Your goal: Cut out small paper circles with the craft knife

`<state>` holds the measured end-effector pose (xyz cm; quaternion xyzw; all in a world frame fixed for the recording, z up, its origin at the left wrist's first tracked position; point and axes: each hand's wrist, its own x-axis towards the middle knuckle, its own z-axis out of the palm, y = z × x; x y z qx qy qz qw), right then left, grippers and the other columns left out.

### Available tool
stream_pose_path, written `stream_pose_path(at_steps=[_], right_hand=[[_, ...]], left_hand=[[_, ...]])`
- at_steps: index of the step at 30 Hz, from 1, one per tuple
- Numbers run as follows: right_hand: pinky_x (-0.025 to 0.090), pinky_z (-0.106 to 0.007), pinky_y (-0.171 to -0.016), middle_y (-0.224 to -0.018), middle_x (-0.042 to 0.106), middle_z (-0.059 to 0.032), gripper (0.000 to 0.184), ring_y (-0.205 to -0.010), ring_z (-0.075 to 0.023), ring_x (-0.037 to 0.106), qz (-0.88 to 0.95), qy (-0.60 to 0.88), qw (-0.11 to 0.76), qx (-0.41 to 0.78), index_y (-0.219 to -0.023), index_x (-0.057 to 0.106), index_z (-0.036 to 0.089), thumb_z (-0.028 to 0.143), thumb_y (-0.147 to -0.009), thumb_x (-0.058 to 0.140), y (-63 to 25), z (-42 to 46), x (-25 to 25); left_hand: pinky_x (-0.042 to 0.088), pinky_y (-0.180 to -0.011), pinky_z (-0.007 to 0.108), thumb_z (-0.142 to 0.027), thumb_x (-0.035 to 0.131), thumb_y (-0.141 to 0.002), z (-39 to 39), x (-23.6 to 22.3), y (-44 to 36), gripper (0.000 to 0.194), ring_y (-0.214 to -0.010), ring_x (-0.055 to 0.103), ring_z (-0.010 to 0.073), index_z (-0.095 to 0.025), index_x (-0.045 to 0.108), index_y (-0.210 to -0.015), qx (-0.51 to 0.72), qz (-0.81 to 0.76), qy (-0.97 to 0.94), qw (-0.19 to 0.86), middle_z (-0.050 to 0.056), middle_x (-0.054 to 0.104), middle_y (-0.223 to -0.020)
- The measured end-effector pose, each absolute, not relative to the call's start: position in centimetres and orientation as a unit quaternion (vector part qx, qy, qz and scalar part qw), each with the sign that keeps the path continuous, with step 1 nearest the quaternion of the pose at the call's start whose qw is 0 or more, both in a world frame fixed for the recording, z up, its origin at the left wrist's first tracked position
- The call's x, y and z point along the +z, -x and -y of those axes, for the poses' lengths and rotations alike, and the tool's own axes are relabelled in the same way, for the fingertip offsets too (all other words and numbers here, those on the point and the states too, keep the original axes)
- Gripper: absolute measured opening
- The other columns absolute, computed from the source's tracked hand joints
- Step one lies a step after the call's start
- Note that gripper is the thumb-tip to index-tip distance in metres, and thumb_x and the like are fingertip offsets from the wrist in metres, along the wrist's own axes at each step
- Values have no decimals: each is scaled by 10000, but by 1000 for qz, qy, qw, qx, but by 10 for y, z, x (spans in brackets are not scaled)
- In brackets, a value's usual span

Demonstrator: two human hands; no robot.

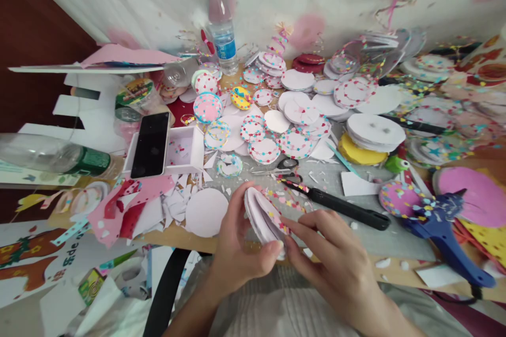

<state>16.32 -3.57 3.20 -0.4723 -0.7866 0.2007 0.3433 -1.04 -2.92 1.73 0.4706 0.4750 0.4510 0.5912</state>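
Near the table's front edge, my left hand [239,247] is closed around a thick, round white paper disc [256,216], tilted on its side. The disc looks layered, with a gap between its two faces. My right hand [332,247] pinches the disc's right rim, where a strip with coloured stars [286,201] runs along the edge. Whether the fingertips grip the strip, the paper or both is hard to tell. Just behind the right hand lies a long black-handled tool [348,208]. A plain white paper circle [206,212] rests left of my left hand.
Several star-trimmed discs [264,150] crowd the back. A blue glue gun [438,242] lies at right, near white-topped discs [375,131]. Scissors [288,164] lie mid-table. At left are a phone [150,145] on a white box [193,150] and paper scraps [176,202]; a water bottle [222,26] stands behind.
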Motion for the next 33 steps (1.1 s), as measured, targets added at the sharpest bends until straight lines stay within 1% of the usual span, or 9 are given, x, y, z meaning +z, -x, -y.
stream_pose_path(at_steps=[7,10,13,15,19,23,28,31,33], right_hand=[[507,-311,-681,-903,596,-65,225,-811,-186,597,780,471,325,255,-1128,588,199,153,-913,543,-177,33,28],[503,-327,-692,-906,590,-72,204,-809,-202,595,769,519,309,208,-1119,555,192,207,-916,538,-203,28,18],[484,-449,-786,-1019,587,-127,315,-915,-288,590,772,581,234,103,-1155,551,182,368,-901,556,-235,25,-3],[459,-527,-837,-1048,575,-154,411,-984,-347,577,782,596,174,49,-1183,550,166,461,-899,515,-253,24,-20],[492,-455,-772,-1025,584,-135,316,-919,-306,608,788,601,120,57,-1120,576,166,398,-947,449,-267,25,-41],[495,-453,-750,-1005,616,-136,310,-864,-308,620,790,598,116,70,-1084,565,153,400,-962,423,-266,26,-40],[520,-382,-715,-962,652,-125,330,-851,-280,663,763,602,188,142,-1135,515,158,425,-968,417,-267,32,-24],[538,-316,-668,-941,672,-93,305,-792,-236,685,742,602,220,198,-1185,499,191,395,-965,439,-266,39,-13],[547,-280,-635,-937,684,-75,299,-765,-210,691,723,602,226,251,-1227,485,218,369,-975,427,-262,43,-7]], left_hand=[[537,-896,397,-459,755,-696,24,8,14,715,-1073,621,282,-270,428,-1303,466,-480,-441,598,100,561,-1284],[539,-865,388,-507,750,-695,19,4,18,628,-1015,645,266,-247,497,-1207,479,-515,-348,619,82,639,-1140],[539,-853,423,-574,655,-757,13,8,20,527,-1042,641,300,-203,554,-1118,469,-520,-245,670,96,677,-1075],[535,-854,450,-626,558,-797,9,11,21,538,-1068,636,325,-175,579,-1088,452,-493,-187,720,120,687,-1081],[522,-854,472,-709,389,-828,6,9,20,639,-1065,643,339,-160,581,-1093,412,-460,-147,773,146,694,-1082],[501,-796,405,-642,470,-834,9,4,21,548,-955,662,290,-205,522,-1161,399,-592,-337,614,90,704,-1003],[467,-699,380,-511,564,-814,8,15,18,336,-763,638,266,-230,562,-999,238,-666,-564,426,34,665,-771],[471,-817,440,-452,636,-768,6,17,17,346,-936,615,308,-206,563,-999,236,-667,-634,312,84,648,-924],[461,-890,437,-394,632,-786,5,15,17,358,-1047,579,300,-194,544,-1070,283,-639,-663,271,111,613,-1064]])
